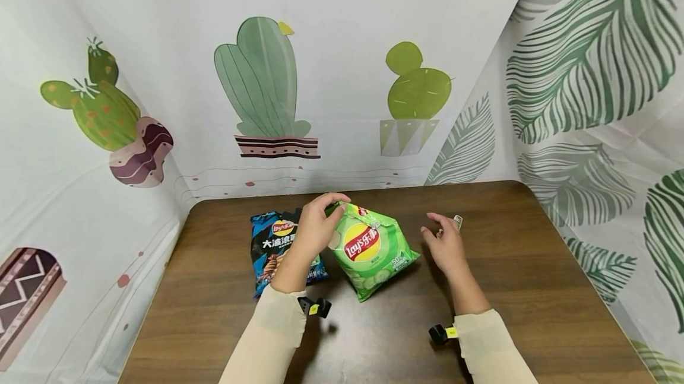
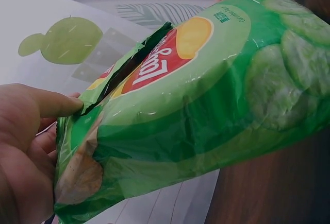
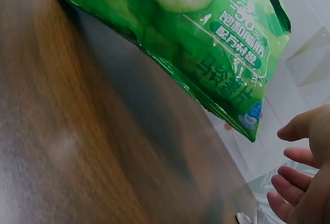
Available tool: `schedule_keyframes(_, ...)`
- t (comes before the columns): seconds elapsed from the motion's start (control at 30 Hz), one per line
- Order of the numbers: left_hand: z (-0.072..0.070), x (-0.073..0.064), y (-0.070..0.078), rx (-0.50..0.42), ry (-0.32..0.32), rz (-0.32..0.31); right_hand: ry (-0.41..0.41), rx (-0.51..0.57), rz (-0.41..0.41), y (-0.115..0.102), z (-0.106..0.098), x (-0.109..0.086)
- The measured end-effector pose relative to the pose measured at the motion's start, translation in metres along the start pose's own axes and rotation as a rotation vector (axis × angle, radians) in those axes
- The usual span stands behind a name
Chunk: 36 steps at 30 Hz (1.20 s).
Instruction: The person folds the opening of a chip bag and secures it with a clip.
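My left hand [image 1: 315, 227] pinches the top left corner of a green Lay's potato chip bag [image 1: 369, 253], thumb and fingers on its edge. The bag is tilted, and in the left wrist view its upper edge looks folded over, with a dark gap below the fold. To the right of the bag, my right hand [image 1: 446, 247] is apart from it, fingers loosely bent around nothing. Beside that hand's fingers lies a small pale metallic thing [image 1: 458, 222], partly hidden; its kind is unclear.
A blue and black Lay's bag [image 1: 262, 253] lies on the left of the brown wooden table [image 1: 507, 253], partly covered by my left forearm. A printed cloth [image 1: 342, 75] with cacti and leaves hangs behind the table's back edge.
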<state>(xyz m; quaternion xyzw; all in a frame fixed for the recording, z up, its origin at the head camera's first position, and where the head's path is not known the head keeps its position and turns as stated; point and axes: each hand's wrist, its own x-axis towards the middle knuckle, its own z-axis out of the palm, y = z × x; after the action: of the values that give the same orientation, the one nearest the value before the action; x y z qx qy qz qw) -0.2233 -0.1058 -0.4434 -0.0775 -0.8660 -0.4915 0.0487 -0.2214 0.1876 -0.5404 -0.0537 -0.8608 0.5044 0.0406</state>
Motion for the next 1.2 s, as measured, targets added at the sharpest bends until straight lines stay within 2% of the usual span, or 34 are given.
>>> schedule_keyframes(0.6,-0.001,-0.002,0.001,-0.012,0.0,0.002,0.083,-0.266,0.035,0.01,0.001,-0.006)
schedule_keyframes(0.83,-0.001,-0.002,-0.001,-0.011,0.009,0.001,0.037,-0.328,0.075,0.013,0.002,-0.006)
schedule_keyframes(1.07,-0.002,-0.001,-0.002,-0.021,0.01,-0.006,0.103,-0.358,0.019,0.022,0.003,-0.007)
schedule_keyframes(1.2,-0.001,-0.001,-0.003,-0.02,0.009,-0.007,0.108,-0.371,0.01,0.028,0.002,-0.007)
